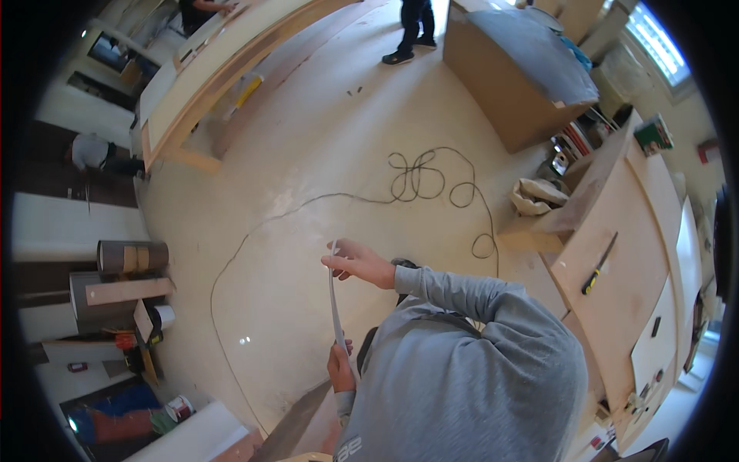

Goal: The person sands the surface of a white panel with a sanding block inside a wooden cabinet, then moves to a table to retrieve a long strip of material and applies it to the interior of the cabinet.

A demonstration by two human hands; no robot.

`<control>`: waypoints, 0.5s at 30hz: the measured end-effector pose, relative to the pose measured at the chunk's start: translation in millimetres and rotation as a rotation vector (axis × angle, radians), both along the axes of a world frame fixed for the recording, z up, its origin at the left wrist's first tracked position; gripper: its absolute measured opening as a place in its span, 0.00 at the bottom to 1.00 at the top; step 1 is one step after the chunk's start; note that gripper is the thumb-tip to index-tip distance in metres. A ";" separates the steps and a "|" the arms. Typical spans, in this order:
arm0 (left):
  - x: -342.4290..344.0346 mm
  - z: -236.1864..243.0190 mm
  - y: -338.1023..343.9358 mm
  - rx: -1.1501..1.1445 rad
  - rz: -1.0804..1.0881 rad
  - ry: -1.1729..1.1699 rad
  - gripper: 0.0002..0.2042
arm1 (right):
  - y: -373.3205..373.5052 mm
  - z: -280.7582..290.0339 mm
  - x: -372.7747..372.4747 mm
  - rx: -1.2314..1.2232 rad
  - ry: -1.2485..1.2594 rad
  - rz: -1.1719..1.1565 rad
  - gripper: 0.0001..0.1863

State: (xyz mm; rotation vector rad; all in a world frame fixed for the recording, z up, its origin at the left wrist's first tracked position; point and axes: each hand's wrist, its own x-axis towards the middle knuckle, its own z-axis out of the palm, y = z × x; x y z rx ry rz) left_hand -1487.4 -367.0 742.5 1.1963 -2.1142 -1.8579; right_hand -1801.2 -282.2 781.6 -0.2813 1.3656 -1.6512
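Note:
Between my two hands runs a thin, pale, slightly bent strip or sheet (pixel 335 308), seen almost edge-on, so its full width and kind do not show. My right hand (pixel 363 263) grips its upper end between thumb and fingers. Lower down, my left hand (pixel 341 369) is closed around the other end, with its fingers partly hidden. The piece is held off the floor in front of my grey sweatshirt.
A dark cable (pixel 308 202) lies looped across the pale floor (pixel 308 162). A saw with a yellow-black handle (pixel 590 282) rests on the wooden bench (pixel 616 300) at right. Far right stands a large brown box (pixel 493 85); a long table (pixel 231 69) and co-workers (pixel 416 27) are beyond.

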 end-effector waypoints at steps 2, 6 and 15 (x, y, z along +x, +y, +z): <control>-19.8 5.0 -18.9 0.039 0.088 -0.009 0.30 | -36.7 0.3 -13.2 -0.020 -0.020 0.092 0.42; -40.8 28.1 -77.2 0.067 0.136 -0.118 0.34 | -105.0 -8.2 -32.2 -0.001 -0.001 0.051 0.34; 6.1 52.2 -234.6 0.316 0.309 -0.033 0.42 | -299.0 -10.7 23.7 -0.251 0.066 0.209 0.17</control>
